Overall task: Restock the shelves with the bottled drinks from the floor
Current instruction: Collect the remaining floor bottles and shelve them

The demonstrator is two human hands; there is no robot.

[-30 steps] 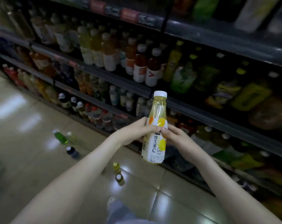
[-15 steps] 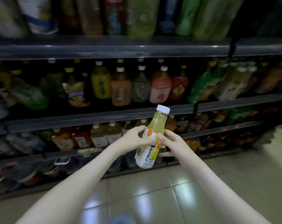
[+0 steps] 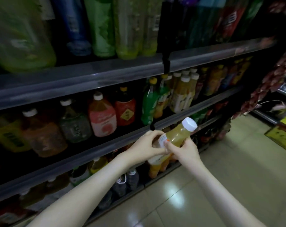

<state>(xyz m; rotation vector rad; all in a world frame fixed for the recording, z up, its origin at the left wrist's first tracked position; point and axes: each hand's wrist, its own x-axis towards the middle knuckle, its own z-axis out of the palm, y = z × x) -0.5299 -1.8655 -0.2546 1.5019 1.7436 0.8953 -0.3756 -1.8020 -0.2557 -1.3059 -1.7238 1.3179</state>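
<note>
Both hands hold one yellow juice bottle (image 3: 177, 135) with a white cap, tilted so the cap points up and right toward the shelving. My left hand (image 3: 147, 147) grips its labelled lower body from the left. My right hand (image 3: 183, 150) grips it from the right, thumb on the label. A group of like bottles with white caps (image 3: 182, 94) stands on the middle shelf (image 3: 204, 104), up and right of the held one. No bottles on the floor are in view.
Dark shelving full of drinks fills the left and top: large green and blue bottles (image 3: 103, 30) above, pink and red jugs (image 3: 103, 117) in the middle row. Pale tiled floor (image 3: 229, 169) lies to the right. A yellow box (image 3: 283, 133) sits far right.
The view has swung right along the aisle and closer to the shelves. The bottle has tilted further, cap now pointing up and right. Both hands still hold it.
</note>
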